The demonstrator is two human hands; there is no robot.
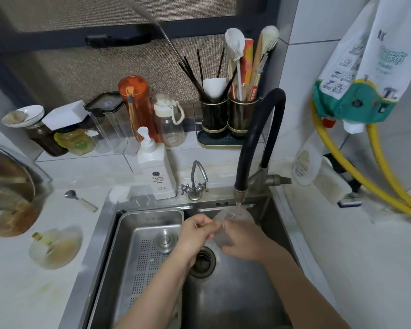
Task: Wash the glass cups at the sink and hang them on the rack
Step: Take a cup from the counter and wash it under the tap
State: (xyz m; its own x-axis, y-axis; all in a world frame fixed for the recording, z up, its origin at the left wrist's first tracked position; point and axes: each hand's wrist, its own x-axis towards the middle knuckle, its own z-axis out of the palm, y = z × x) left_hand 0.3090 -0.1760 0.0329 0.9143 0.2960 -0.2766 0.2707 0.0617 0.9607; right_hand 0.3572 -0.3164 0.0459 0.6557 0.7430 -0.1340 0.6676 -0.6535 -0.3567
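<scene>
A clear glass cup (pixel 233 218) is held under the running water of the black-hosed faucet (pixel 259 143), over the steel sink (pixel 235 293). My right hand (pixel 244 243) grips the cup from below and the right. My left hand (pixel 197 233) pinches the cup's left rim with curled fingers. The cup is blurred by water and motion. No hanging rack is in view.
A perforated steel drain tray (pixel 149 252) fills the sink's left half. A soap pump bottle (pixel 155 167) and a small tap (pixel 196 181) stand behind the sink. Jars, bottles and utensil holders (pixel 228 117) line the back. Dirty glass lids (pixel 55 248) lie on the left counter.
</scene>
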